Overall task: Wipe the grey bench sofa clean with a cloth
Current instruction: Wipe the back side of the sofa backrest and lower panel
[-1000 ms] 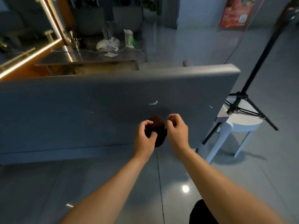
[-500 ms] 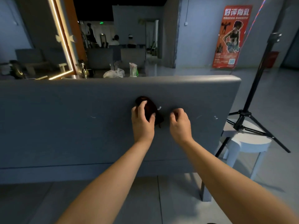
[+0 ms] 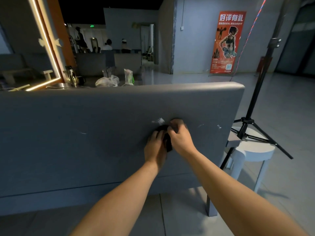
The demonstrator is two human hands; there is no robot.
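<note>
Grey bench sofa [image 3: 102, 133] backrest stood directly ahead of the hands. Left hand [image 3: 156, 148] and right hand [image 3: 180, 138] both gripped dark cloth [image 3: 168, 143], held against backrest. White smear [image 3: 159, 120] just above hands; white stool [image 3: 252, 150] to right.

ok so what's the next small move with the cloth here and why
Probably slide the dark cloth up and slightly left, over the white smear. The left hand and right hand hold the cloth against the grey sofa back just below that smear, which shows plainly on the surface.
</note>
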